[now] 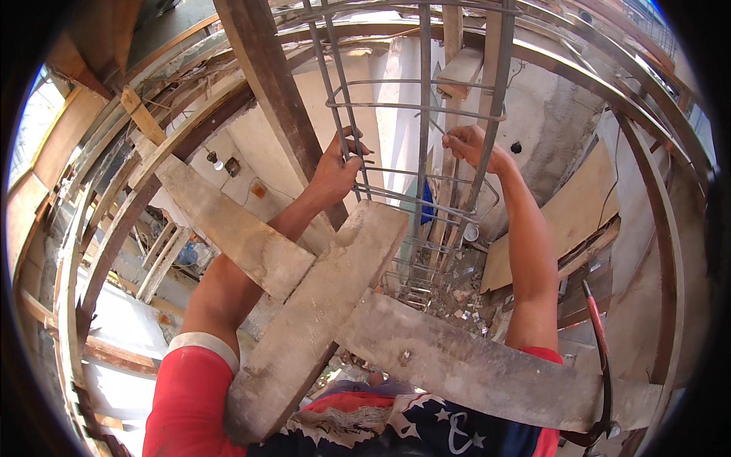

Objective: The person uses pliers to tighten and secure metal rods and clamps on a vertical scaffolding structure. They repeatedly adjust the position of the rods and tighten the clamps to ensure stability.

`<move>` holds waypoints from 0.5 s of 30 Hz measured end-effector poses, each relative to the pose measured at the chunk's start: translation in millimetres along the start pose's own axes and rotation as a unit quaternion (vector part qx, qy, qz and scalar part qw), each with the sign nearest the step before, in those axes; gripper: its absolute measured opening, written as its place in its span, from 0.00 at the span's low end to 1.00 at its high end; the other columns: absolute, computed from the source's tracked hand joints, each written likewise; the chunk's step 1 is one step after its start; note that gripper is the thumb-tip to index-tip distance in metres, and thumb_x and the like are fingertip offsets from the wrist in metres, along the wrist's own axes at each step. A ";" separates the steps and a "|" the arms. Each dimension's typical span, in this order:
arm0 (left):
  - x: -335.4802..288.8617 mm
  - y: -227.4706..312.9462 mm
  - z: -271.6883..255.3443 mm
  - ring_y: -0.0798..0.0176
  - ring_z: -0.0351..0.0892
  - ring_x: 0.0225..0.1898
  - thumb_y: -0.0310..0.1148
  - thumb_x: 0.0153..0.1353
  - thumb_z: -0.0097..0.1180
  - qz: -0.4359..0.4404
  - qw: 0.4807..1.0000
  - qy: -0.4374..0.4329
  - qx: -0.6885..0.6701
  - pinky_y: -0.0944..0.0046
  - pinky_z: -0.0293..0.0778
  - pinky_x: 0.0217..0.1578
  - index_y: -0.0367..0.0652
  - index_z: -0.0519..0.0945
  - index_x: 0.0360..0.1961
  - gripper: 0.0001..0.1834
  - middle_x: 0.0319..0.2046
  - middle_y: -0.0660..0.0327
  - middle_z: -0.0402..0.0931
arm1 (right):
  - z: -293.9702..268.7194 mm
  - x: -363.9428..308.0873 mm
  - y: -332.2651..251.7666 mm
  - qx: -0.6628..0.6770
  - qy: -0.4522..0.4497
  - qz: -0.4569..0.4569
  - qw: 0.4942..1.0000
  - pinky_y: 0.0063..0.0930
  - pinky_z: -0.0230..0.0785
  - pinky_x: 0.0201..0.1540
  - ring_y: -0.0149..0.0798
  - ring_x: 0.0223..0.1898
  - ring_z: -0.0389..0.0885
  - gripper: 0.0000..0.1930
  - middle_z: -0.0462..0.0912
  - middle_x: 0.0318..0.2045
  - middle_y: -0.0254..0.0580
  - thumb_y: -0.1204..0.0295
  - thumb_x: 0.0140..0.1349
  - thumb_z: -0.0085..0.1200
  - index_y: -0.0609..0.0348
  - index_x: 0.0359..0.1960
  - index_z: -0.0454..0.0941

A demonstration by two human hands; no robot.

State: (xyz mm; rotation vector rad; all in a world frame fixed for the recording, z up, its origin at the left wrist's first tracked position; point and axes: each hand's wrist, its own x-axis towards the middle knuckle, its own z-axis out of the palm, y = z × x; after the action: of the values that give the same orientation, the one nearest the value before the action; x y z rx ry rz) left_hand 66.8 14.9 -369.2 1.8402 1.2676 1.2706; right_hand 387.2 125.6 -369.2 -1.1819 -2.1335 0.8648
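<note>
In front of me rises a cage of steel reinforcing bars, made of upright bars (pixel 423 99) tied with rectangular stirrups (pixel 403 106). My left hand (pixel 340 164) is curled around the upright bars on the cage's left side, thumb and fingers bent. On the right side, my right hand (pixel 474 146) pinches the end of a thin metal rod (pixel 432 123) that slants up toward the middle bar. Its wrist passes close to the right upright bar (pixel 492 114). Lower stirrups (pixel 415 202) hang slightly tilted below both hands.
Wooden planks (pixel 320 312) cross beneath my arms. A hammer with a red and black handle (pixel 598 327) hangs over the right plank (pixel 487 358). A dark wooden post (pixel 278 91) stands left of the cage. Rubble (pixel 464 293) and a plywood sheet (pixel 560 217) lie below.
</note>
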 end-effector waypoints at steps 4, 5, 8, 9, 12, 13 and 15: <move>8.6 -10.3 -3.8 0.59 0.78 0.48 0.25 0.62 0.46 0.007 1.000 -0.013 0.020 0.58 0.74 0.51 0.41 0.63 0.66 0.29 0.48 0.53 0.80 | 12.7 4.4 4.8 0.036 0.001 -0.003 0.999 0.29 0.64 0.28 0.28 0.24 0.70 0.22 0.72 0.22 0.31 0.54 0.69 0.53 0.65 0.41 0.83; 13.4 -13.7 -4.0 0.58 0.78 0.49 0.25 0.62 0.46 0.013 1.000 -0.013 0.018 0.57 0.74 0.52 0.41 0.62 0.66 0.29 0.49 0.53 0.80 | 10.8 6.0 3.5 0.041 0.006 -0.010 0.999 0.29 0.63 0.28 0.28 0.23 0.69 0.21 0.72 0.21 0.30 0.55 0.70 0.53 0.65 0.41 0.83; 13.8 -17.6 -3.3 0.56 0.78 0.51 0.26 0.63 0.46 0.003 0.999 -0.020 0.044 0.56 0.73 0.55 0.43 0.61 0.68 0.30 0.50 0.55 0.80 | 17.5 -0.7 10.9 0.054 0.018 -0.013 0.998 0.29 0.60 0.25 0.27 0.21 0.67 0.20 0.69 0.20 0.28 0.57 0.70 0.52 0.65 0.40 0.82; 14.0 -18.5 -5.0 0.57 0.78 0.51 0.26 0.63 0.46 0.002 0.999 -0.020 0.043 0.56 0.73 0.55 0.43 0.61 0.68 0.30 0.50 0.55 0.80 | 19.4 -4.4 5.9 0.057 0.021 -0.009 0.998 0.29 0.60 0.25 0.27 0.21 0.66 0.20 0.69 0.19 0.28 0.57 0.70 0.52 0.66 0.39 0.82; 13.5 -19.5 -4.1 0.58 0.78 0.49 0.26 0.64 0.45 0.001 0.999 -0.025 0.039 0.57 0.74 0.54 0.43 0.60 0.69 0.30 0.51 0.57 0.80 | 20.5 -17.7 -8.9 0.062 0.039 -0.006 0.997 0.27 0.60 0.26 0.26 0.21 0.66 0.19 0.70 0.20 0.28 0.58 0.70 0.52 0.65 0.38 0.82; 12.5 -18.8 -3.6 0.59 0.78 0.49 0.26 0.64 0.44 0.003 0.999 -0.027 0.033 0.58 0.74 0.53 0.44 0.60 0.69 0.30 0.51 0.57 0.81 | 20.2 -20.2 -12.8 0.063 0.048 -0.006 0.997 0.27 0.60 0.26 0.25 0.22 0.66 0.19 0.70 0.20 0.28 0.58 0.70 0.52 0.65 0.38 0.82; 10.0 -16.6 -1.9 0.60 0.78 0.47 0.26 0.65 0.44 -0.003 0.999 -0.028 0.016 0.59 0.74 0.52 0.44 0.61 0.69 0.30 0.50 0.57 0.81 | 25.6 -9.6 -13.6 0.098 -0.001 0.000 0.995 0.26 0.61 0.26 0.25 0.23 0.67 0.17 0.71 0.21 0.28 0.60 0.71 0.52 0.65 0.38 0.82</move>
State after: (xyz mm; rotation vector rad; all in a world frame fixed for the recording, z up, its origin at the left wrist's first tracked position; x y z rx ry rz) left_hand 59.7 30.5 -378.4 1.8799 1.2691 1.1933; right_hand 366.2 104.7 -376.9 -1.0816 -1.9981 1.0483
